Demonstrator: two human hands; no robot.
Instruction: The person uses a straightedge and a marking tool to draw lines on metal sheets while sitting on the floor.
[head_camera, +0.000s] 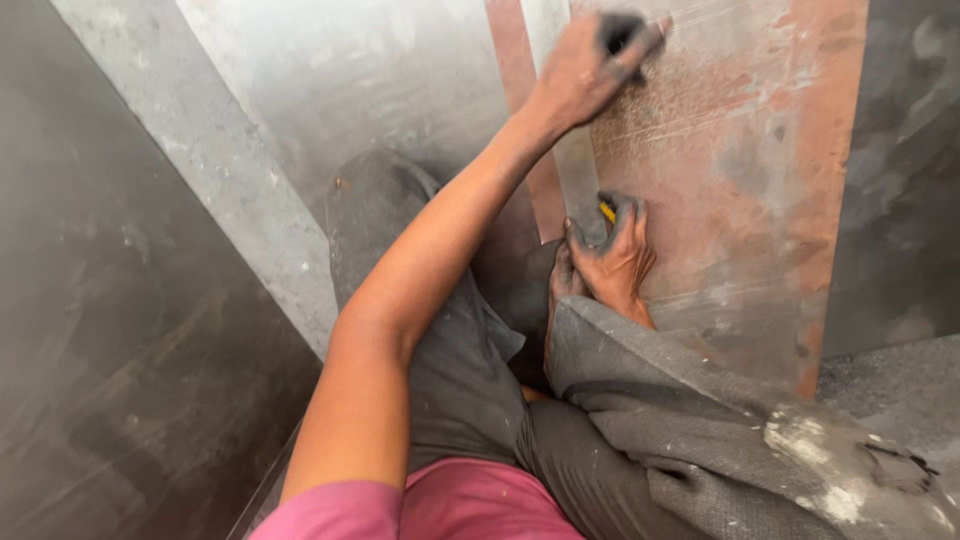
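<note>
Below both hands lie the person's folded legs in dusty grey trousers (700, 440), with a bare foot (562, 285) pressed just beside the right hand; a pink shirt hem (470, 505) shows at the near edge. Left of the outstretched arm runs a pale grey metal strip (250, 200), and further left a dark scuffed panel (120, 350). The hands work on a rusty reddish metal sheet (740, 170), scratched and dusty, lying flat on the floor. The left hand (590, 65) reaches far forward, fingers curled tight round a small dark object (620, 32) pressed to the sheet. The right hand (618, 250) rests nearer the body, fingers closed around a yellow-and-black tool (607, 211) touching the sheet.
</note>
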